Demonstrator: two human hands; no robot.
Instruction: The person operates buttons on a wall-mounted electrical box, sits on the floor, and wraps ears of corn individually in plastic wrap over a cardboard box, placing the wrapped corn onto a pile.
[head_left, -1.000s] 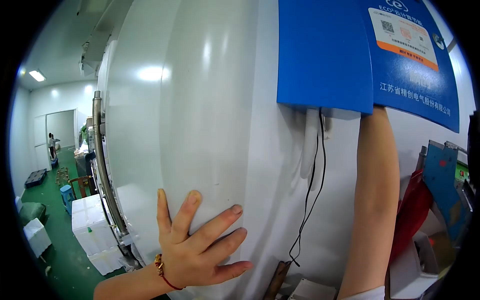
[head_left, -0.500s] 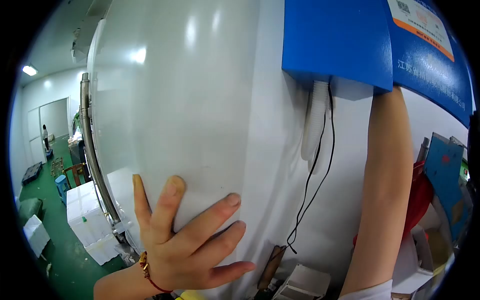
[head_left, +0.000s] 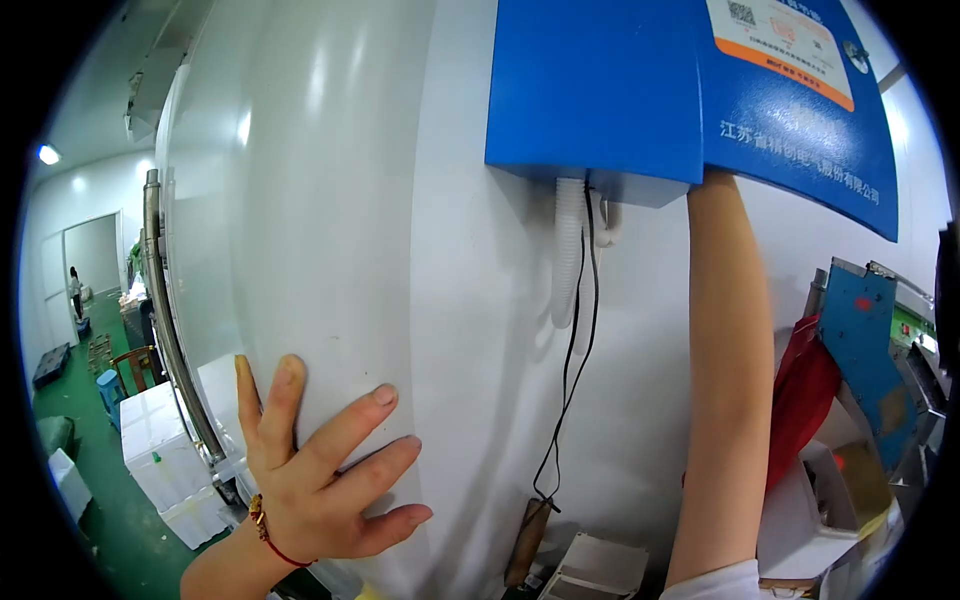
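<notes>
My left hand (head_left: 325, 465) lies with its fingers spread flat against a glossy white panel (head_left: 330, 240); a red cord bracelet circles its wrist. My right forearm (head_left: 728, 380) reaches up beneath a blue box (head_left: 600, 90). Behind the box's blue cover (head_left: 800, 150), which carries white lettering and a label (head_left: 785, 50), my right hand is hidden, so its fingers and anything they touch cannot be made out. A white corrugated hose (head_left: 568, 250) and thin black cables (head_left: 590, 340) hang from the underside of the box.
White foam boxes (head_left: 160, 445) are stacked on the green floor (head_left: 95, 505) at left, beside a metal pipe (head_left: 165, 290). A distant person (head_left: 75, 292) stands near a doorway. Lower right are red cloth (head_left: 805, 395), a blue board (head_left: 860, 330) and a white carton (head_left: 800, 520).
The view has turned to the right, so the panel, blue box and both arms appear farther left. My left hand stays on the panel and my right hand stays behind the cover.
</notes>
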